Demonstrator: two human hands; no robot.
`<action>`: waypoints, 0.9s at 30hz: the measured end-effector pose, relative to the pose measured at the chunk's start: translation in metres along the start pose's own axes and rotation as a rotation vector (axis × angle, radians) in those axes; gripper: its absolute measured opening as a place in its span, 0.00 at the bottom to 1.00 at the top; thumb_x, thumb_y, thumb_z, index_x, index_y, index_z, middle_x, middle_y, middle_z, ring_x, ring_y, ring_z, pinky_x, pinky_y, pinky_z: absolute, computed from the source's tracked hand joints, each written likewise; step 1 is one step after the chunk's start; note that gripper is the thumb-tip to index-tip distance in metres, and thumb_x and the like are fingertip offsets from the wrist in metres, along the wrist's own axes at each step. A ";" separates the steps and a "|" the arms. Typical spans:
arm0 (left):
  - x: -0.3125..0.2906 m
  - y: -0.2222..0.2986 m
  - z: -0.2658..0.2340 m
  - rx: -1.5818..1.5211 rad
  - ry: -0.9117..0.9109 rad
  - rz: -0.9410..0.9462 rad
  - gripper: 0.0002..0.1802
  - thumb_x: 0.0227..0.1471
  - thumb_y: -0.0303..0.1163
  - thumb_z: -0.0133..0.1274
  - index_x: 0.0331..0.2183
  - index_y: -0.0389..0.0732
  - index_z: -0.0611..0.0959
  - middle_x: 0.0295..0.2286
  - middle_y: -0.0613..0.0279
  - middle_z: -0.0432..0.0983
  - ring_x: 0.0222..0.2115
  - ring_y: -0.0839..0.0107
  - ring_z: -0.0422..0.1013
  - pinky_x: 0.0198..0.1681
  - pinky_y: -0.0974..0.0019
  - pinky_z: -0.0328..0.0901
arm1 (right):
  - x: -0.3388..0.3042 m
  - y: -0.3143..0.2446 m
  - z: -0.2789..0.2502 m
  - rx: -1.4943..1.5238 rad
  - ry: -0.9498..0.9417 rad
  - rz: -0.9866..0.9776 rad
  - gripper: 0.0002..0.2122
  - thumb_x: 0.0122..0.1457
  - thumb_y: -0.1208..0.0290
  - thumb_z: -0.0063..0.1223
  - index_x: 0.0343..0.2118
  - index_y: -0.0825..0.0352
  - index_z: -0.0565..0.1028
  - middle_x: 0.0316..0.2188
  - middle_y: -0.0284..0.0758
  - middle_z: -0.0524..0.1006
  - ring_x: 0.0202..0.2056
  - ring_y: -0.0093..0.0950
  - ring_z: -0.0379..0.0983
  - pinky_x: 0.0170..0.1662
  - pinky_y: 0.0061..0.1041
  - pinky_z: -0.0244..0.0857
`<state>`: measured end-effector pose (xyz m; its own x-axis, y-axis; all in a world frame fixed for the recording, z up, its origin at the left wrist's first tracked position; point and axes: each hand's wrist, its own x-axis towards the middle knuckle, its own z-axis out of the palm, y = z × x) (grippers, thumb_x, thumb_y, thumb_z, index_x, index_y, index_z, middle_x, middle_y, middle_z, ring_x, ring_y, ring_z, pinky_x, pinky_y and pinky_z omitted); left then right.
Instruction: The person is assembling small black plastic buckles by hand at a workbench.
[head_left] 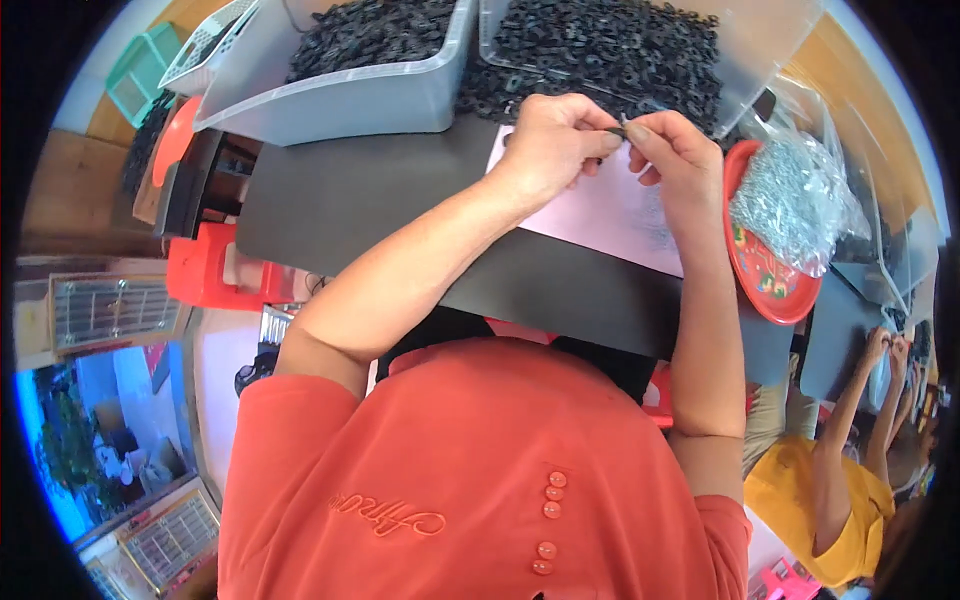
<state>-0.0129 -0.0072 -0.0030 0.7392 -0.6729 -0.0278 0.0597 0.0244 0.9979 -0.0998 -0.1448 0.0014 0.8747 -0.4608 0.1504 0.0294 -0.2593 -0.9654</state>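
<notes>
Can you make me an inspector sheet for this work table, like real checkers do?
Surface: dark table with a pale pink sheet on it.
Work pieces: one small dark piece held above the sheet; many black parts in translucent bins.
Clutter: red tray bearing a clear bag of silvery bits.
Hands: left hand and right hand pinch the piece, fingertips close together.
Cables: cannot tell for sure.
Surroundings: red plastic stool at left; co-worker in yellow at right.

Dark piece (616, 132) mostly hidden by hands (545, 145), bins (380, 103) cut off above, bagged bits (782, 195) too small to tell
</notes>
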 end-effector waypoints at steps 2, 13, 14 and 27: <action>0.001 0.001 -0.001 0.009 0.007 0.001 0.05 0.47 0.23 0.57 0.30 0.33 0.81 0.20 0.62 0.75 0.16 0.80 0.67 0.15 0.76 0.59 | 0.000 0.000 -0.001 0.003 -0.001 0.000 0.06 0.56 0.71 0.53 0.28 0.67 0.76 0.18 0.25 0.71 0.21 0.13 0.65 0.23 0.15 0.58; 0.000 -0.001 -0.003 -0.074 -0.005 -0.026 0.04 0.48 0.23 0.57 0.29 0.32 0.80 0.20 0.61 0.75 0.15 0.79 0.67 0.14 0.76 0.59 | -0.001 -0.002 0.002 0.024 -0.025 0.037 0.05 0.56 0.72 0.54 0.28 0.68 0.76 0.18 0.26 0.72 0.21 0.13 0.66 0.23 0.14 0.59; 0.000 -0.001 -0.003 -0.069 0.004 -0.048 0.04 0.48 0.23 0.57 0.29 0.32 0.80 0.20 0.61 0.75 0.15 0.79 0.67 0.14 0.76 0.59 | -0.001 -0.002 0.002 0.024 -0.024 0.035 0.05 0.56 0.72 0.54 0.28 0.68 0.76 0.18 0.26 0.72 0.21 0.13 0.66 0.23 0.14 0.59; 0.000 -0.001 0.000 -0.082 -0.002 -0.052 0.02 0.50 0.23 0.55 0.28 0.33 0.79 0.20 0.61 0.74 0.15 0.78 0.67 0.13 0.76 0.59 | -0.002 -0.001 0.006 -0.053 0.006 -0.006 0.06 0.57 0.72 0.51 0.27 0.69 0.76 0.17 0.26 0.72 0.20 0.14 0.66 0.23 0.16 0.60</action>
<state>-0.0131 -0.0067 -0.0043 0.7322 -0.6765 -0.0788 0.1526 0.0501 0.9870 -0.0989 -0.1387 0.0009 0.8714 -0.4644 0.1579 0.0089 -0.3068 -0.9517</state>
